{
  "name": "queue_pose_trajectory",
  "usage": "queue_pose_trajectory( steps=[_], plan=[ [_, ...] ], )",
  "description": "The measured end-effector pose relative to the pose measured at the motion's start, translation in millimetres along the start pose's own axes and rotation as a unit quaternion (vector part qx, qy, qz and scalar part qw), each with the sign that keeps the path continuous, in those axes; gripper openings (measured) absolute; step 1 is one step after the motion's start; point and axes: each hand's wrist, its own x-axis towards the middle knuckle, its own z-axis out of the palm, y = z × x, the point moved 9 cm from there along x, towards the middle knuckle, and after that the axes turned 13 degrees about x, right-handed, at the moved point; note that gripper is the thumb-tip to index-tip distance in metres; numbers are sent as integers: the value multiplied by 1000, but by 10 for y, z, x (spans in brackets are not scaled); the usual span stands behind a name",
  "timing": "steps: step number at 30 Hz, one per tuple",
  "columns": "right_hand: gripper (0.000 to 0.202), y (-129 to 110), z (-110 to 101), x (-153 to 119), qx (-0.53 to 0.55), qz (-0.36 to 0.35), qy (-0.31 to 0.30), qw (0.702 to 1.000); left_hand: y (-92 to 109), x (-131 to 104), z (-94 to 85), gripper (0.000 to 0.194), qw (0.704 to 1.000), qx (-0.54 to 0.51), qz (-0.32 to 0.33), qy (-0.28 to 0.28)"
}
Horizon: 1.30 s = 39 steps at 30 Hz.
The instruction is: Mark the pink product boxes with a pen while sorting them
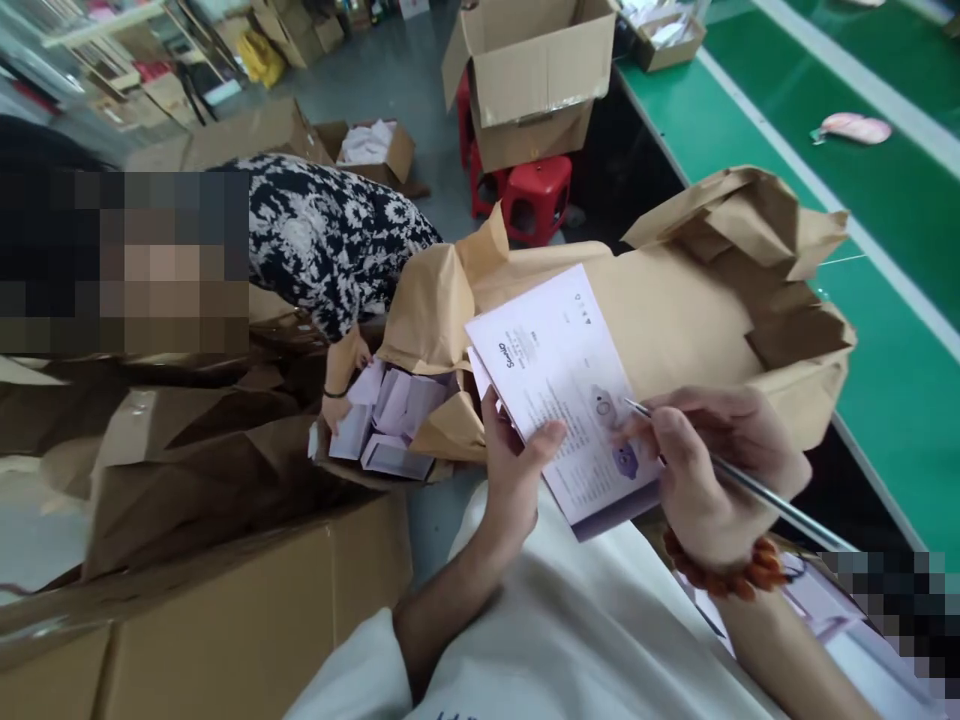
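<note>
A pale lilac printed box (551, 390), with small pictures and text on its face, is tilted in front of my body. My left hand (514, 455) grips its lower left edge, thumb on the printed face and fingers partly hidden behind. In my right hand (709, 470) is a thin metal pen-like tool (772, 497), its tip close to a round picture on the box. Whether the tip touches the surface I cannot tell. Brown wrapping paper (675, 310) lies spread out behind the box.
At the left a person in a patterned sleeve (322, 230) reaches into a carton of lilac boxes (397, 455). Red stools (536, 195) stand by an open carton (544, 65). A green table (795, 80) runs along the right; a large carton (247, 610) is at lower left.
</note>
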Motion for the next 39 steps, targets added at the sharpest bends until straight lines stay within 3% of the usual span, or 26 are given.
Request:
queue_pose_trajectory(
  steps=[5,8,21,31,39],
  plan=[
    [48,2,-60,-47,31,-7,89,996,19,-61,30,123,1000,11,13,6],
    [55,8,-115,-74,19,-33,112,993,58,-82,52,127,1000,10,26,6],
    [56,-42,-116,-80,-21,-40,112,993,155,-112,132,121,999,6,43,-27],
    [54,-56,-109,-57,-9,-89,96,991,174,-117,152,120,999,-1,47,-27],
    [56,-27,-144,-79,-9,-36,124,992,184,-129,157,118,999,-5,43,-31]
  ],
)
